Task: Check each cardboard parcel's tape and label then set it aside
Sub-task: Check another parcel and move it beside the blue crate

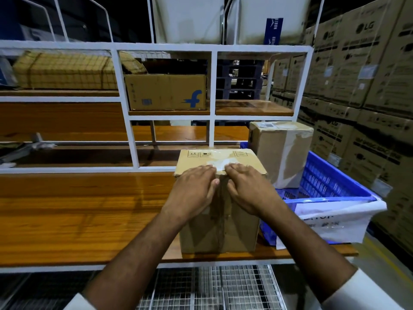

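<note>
- Two hands rest on one cardboard parcel [220, 211] in the head view; the parcel stands upright on the wooden bench [78, 211], near its front edge and toward its right end.
- Parcel orientation: long axis vertical, the near face toward the camera, the top face tilted into view with printed handling symbols along its far edge.
- Left hand [193, 193]: fingers straight and together, lying flat over the near top edge of the parcel; it presses, it does not clamp.
- Right hand [248, 189]: fingers likewise straight, laid over the same edge just beside the left hand, fingertips at a white label [220, 164] on the top face.
- Clear tape [220, 218] runs down the middle of the near face between the hands.
- Second parcel [282, 151]: upright in a blue crate [330, 182], just right of and behind the first, taped, with a label on top.
- Surface and room: wood-grain bench in a white metal frame [212, 86]; a carton with a blue "f" logo [166, 92] on the upper shelf; stacked printed cartons [362, 63] along the right wall; wire mesh [214, 287] below the bench.
- Limits: label text is unreadable; the hands hide the top-edge seam; a white bag [335, 220] hides the near crate wall.
</note>
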